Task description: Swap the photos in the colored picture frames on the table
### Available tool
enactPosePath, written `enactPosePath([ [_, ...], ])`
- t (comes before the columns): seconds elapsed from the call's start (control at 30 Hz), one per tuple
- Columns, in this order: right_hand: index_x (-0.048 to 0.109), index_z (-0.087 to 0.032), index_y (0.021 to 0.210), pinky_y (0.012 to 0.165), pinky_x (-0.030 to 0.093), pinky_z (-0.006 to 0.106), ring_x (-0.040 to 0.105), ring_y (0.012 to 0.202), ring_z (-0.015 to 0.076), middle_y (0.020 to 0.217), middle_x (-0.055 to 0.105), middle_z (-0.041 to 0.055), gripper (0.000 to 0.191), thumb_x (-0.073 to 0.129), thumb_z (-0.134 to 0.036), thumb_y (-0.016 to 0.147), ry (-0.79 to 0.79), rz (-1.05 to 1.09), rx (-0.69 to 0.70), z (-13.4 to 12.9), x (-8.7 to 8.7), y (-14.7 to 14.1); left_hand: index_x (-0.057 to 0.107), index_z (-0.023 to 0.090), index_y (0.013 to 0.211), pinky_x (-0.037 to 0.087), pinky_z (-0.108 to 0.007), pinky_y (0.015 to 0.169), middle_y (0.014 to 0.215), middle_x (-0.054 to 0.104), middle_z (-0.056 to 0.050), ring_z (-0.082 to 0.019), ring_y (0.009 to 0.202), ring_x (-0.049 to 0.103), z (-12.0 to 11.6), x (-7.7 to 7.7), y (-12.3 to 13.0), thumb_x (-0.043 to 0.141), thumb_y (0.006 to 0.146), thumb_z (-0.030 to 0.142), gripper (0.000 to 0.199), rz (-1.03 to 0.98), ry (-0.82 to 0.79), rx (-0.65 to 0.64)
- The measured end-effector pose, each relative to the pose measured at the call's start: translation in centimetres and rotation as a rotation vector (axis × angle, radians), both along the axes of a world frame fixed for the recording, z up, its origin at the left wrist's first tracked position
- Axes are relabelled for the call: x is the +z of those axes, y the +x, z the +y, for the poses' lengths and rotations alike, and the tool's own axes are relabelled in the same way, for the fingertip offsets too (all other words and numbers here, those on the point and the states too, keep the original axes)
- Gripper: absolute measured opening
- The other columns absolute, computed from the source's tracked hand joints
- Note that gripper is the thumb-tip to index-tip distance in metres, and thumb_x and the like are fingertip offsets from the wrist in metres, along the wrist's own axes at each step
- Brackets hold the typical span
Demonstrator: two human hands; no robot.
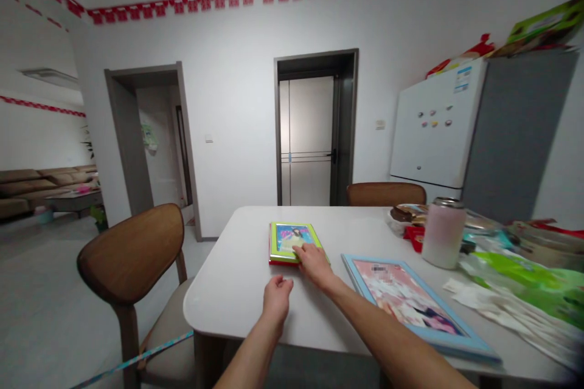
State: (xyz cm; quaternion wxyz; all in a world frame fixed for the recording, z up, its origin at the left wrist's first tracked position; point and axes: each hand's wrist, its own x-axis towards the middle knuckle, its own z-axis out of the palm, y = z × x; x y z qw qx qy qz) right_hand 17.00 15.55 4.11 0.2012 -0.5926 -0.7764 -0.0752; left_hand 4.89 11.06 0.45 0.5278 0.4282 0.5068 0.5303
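Observation:
A small picture frame with a yellow-green border (pixel 274 242) lies on the white table, with a red edge showing beneath it. My right hand (pixel 312 262) rests on its lower right corner, the fingers bent over the border. Closer to the table's front edge, my left hand (pixel 277 298) hovers just below the frame without touching it, fingers curled together; nothing can be made out in them. To the right of my right hand lies a larger light-blue picture frame (pixel 358 272) with a pink picture, partly behind my right forearm.
A pink and white bottle (pixel 444 232) stands on the table's right side. Beside it are a green plastic bag (pixel 538 282), white cloth (pixel 511 310) and a lidded pot. Wooden chairs stand at the left (pixel 137 252) and behind the table (pixel 387 193). A refrigerator (pixel 433 127) is at the right.

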Motion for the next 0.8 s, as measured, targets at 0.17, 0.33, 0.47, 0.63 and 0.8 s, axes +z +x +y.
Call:
enactPosePath([
  [0.17, 0.058, -0.02, 0.092, 0.076, 0.038, 0.032, 0.048, 0.09, 0.0192, 0.091, 0.055, 0.0069, 0.022, 0.05, -0.021, 0.071, 0.029, 0.053, 0.153, -5.1, -0.2, -1.6, 0.055, 0.011, 0.091, 0.046, -0.026, 0.066, 0.079, 0.064, -0.009, -0.017, 0.075, 0.061, -1.2, 0.3, 0.1, 0.053, 0.073, 0.033, 0.028, -0.245, 0.1, 0.029],
  [0.33, 0.056, -0.02, 0.095, 0.092, 0.031, 0.038, 0.043, 0.105, 0.0212, 0.111, 0.051, 0.0076, 0.033, 0.054, -0.02, 0.062, -0.064, 0.634, 0.304, -10.6, 0.8, -2.3, 0.055, 0.013, 0.093, 0.044, -0.027, 0.076, 0.094, 0.062, -0.009, -0.02, 0.087, 0.058, -5.0, 2.1, 0.6, 0.058, 0.069, 0.031, 0.031, -0.304, 0.262, 0.167],
  [0.47, 0.039, -0.025, 0.118, 0.087, 0.038, 0.038, 0.046, 0.106, 0.0199, 0.12, 0.048, 0.0059, 0.05, 0.046, -0.039, 0.071, -0.286, 1.325, 0.307, -13.4, 3.1, -1.6, 0.053, 0.014, 0.104, 0.041, -0.03, 0.085, 0.103, 0.06, -0.01, -0.022, 0.097, 0.054, -9.1, 3.3, 0.4, 0.052, 0.073, 0.026, 0.033, 0.049, 0.523, 0.12],
  [0.63, 0.031, -0.022, 0.125, 0.072, 0.046, 0.033, 0.057, 0.091, 0.021, 0.106, 0.059, 0.0087, 0.054, 0.032, -0.047, 0.076, -0.335, 1.488, 0.252, -15.2, 3.1, 1.1, 0.04, 0.015, 0.122, 0.03, -0.035, 0.099, 0.127, 0.04, -0.009, -0.021, 0.117, 0.035, -11.8, 2.1, 0.6, 0.04, 0.075, 0.013, 0.047, 0.673, 0.819, -0.162],
  [0.8, 0.048, -0.013, 0.111, 0.065, 0.048, 0.031, 0.062, 0.079, 0.0222, 0.088, 0.066, 0.0089, 0.046, 0.036, -0.03, 0.07, -0.514, 1.208, 0.095, -14.9, 0.2, 3.7, 0.035, 0.016, 0.125, 0.03, -0.035, 0.098, 0.129, 0.034, -0.01, -0.022, 0.12, 0.028, -12.3, -0.9, 1.6, 0.036, 0.079, 0.013, 0.046, 1.085, 0.866, -0.393],
])
